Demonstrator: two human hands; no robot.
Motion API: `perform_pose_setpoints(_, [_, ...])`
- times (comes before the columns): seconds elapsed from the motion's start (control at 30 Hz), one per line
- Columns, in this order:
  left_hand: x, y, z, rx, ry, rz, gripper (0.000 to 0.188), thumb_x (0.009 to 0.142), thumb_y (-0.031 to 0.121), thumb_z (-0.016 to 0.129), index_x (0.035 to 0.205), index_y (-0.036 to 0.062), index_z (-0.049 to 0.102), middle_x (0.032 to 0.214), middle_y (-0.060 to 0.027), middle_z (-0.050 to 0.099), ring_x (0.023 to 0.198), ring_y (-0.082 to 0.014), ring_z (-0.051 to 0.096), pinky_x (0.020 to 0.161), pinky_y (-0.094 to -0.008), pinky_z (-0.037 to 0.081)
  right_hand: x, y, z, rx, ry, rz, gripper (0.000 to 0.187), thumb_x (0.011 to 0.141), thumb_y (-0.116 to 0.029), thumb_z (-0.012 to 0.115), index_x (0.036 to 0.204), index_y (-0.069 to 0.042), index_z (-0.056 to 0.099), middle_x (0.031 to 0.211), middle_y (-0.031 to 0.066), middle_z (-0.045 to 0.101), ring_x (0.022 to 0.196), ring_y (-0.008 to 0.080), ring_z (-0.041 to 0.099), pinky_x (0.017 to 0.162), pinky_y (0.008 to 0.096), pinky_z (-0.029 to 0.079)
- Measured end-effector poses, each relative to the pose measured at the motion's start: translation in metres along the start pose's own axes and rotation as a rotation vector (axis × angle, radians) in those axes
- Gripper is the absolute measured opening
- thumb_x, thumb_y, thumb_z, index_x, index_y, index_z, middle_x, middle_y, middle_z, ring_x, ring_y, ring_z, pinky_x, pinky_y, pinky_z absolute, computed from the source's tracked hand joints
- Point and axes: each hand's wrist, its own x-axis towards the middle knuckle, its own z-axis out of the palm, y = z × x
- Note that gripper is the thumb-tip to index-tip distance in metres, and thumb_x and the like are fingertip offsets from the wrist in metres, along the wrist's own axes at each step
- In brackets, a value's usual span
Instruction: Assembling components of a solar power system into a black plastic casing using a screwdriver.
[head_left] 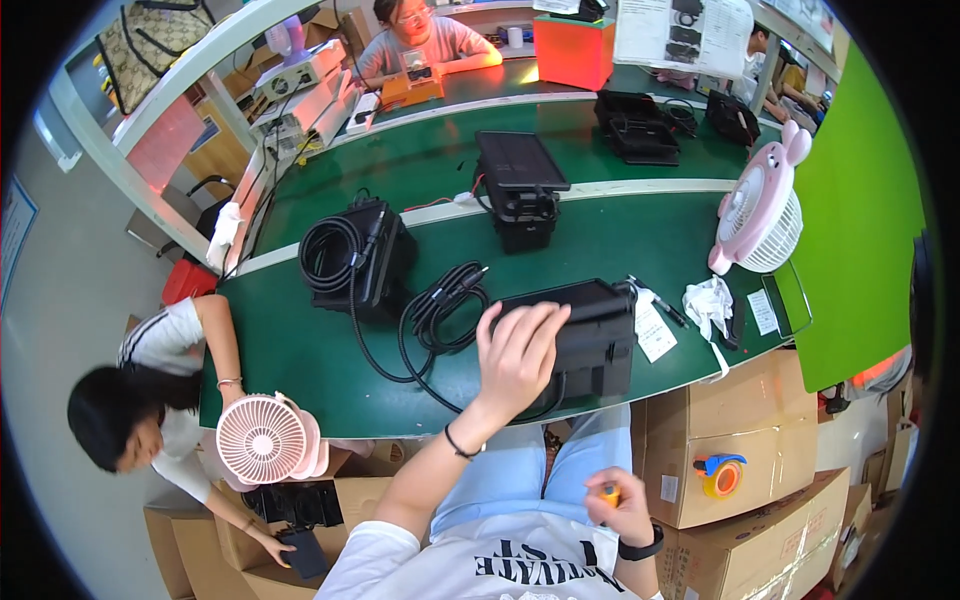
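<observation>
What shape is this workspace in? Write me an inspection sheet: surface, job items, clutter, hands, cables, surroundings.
Surface: green bench, with a pale rail along its back.
Job's things: black case at the near edge; black box farther left; black unit with flat panel behind.
Clutter: crumpled white tissue, paper slip and pink fan, all to the right.
Hands: left hand at the case, fingers extended, contact unclear; right hand grips an orange-handled item, kind unclear.
Cables: black coil left of the case; another coil against the box.
Surroundings: co-worker at left, another person across; cardboard boxes at right.
</observation>
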Motion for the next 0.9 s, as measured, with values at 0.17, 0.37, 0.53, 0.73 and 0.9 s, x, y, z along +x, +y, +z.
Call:
perform_pose_setpoints(0.17, [-0.066,0.015,-0.018,0.096,0.106,0.305,0.029,0.083,0.025,0.073,0.111,0.0274,0.07,0.114,0.0091,0.066,0.099,-0.0095,0.056,0.095,-0.0364,0.036,0.035,-0.008,-0.023,0.08,0.593,-0.343,0.014,0.095,-0.005,0.055,0.107,-0.005,0.049,0.106,0.0111,0.059,0.055,0.0064,0.05,0.046,0.0196,0.042])
perform_pose_setpoints(0.37, [-0.111,0.017,-0.054,0.066,0.048,0.405,0.028,0.084,0.035,0.075,0.109,0.0356,0.063,0.111,0.0144,0.064,0.099,-0.0064,0.051,0.097,-0.037,0.035,0.081,-0.002,-0.016,0.124,0.559,-0.439,0.028,0.089,0.011,0.054,0.105,-0.008,0.043,0.118,0.0151,0.059,0.1,0.0174,0.059,0.094,0.0299,0.044])
perform_pose_setpoints(0.53, [-0.135,0.022,-0.07,0.004,0.031,0.329,0.022,0.085,0.033,0.072,0.106,0.0336,0.067,0.114,0.0143,0.067,0.095,-0.0081,0.049,0.094,-0.0336,0.034,0.083,0.011,-0.003,0.298,0.599,-0.411,0.033,0.085,0.017,0.055,0.103,-0.008,0.043,0.103,0.0133,0.064,0.097,0.0172,0.061,0.091,0.0291,0.047])
perform_pose_setpoints(0.73, [-0.164,0.031,-0.071,0.074,0.055,0.43,0.031,0.094,0.037,0.055,0.124,0.0454,0.056,0.127,0.0161,0.061,0.11,-0.0084,0.041,0.104,-0.0335,0.024,0.077,0.018,-0.009,0.299,0.59,-0.306,0.033,0.085,0.013,0.062,0.1,-0.01,0.044,0.095,0.0082,0.064,0.094,0.0142,0.064,0.085,0.0261,0.048])
perform_pose_setpoints(0.9, [-0.188,0.043,-0.067,0.315,0.027,0.549,0.04,0.091,0.05,0.052,0.131,0.0488,0.053,0.134,0.0152,0.052,0.125,-0.0126,0.035,0.112,-0.0399,0.019,0.068,0.017,-0.019,0.248,0.501,-0.305,0.037,0.084,-0.003,0.075,0.097,-0.015,0.042,0.088,0.0021,0.065,0.082,0.0097,0.059,0.078,0.0226,0.048])
